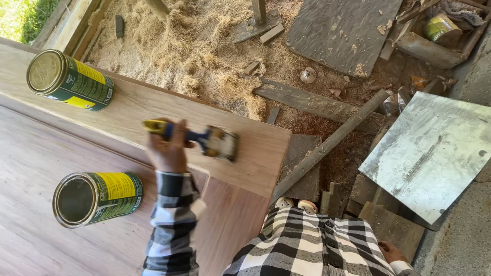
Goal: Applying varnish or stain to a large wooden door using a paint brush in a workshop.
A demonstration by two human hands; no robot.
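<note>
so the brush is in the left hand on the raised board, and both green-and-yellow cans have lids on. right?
Not quite. Head view: the near can is open, its dark inside showing; only the far can has its lid on. The left hand does hold the brush on the raised board.

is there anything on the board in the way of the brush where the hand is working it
Nothing visible does. The left hand holds the brush with its bristles on the wooden board, and the stretch around the bristles is bare wood. The closed can stands farther along the board behind the hand, and the open can sits on the lower panel.
</note>
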